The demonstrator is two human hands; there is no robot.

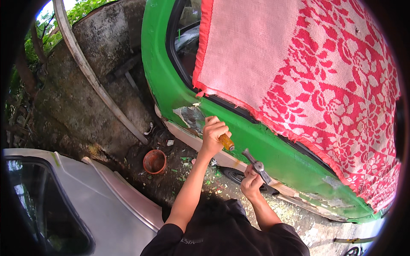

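My left hand [212,133] is wrapped round an amber-handled tool [226,142], like a chisel or a screwdriver. Its metal-capped end points towards my right hand, and the thin blade is mostly hidden by my fingers. The working end is close to a bare, chipped patch [188,117] on the green car body [252,138]; whether it touches cannot be made out. In my closed right hand [251,183] is a hammer [258,166], its metal head a short way from the handle's capped end, apart from it.
A pink and red floral blanket [307,81] drapes over the car's windows and roof. Behind me to the left stands a silver car [106,200]. A reddish pot [154,162] sits on the ground amid paint chips. A long curved strip [92,77] leans against the stained wall [55,98].
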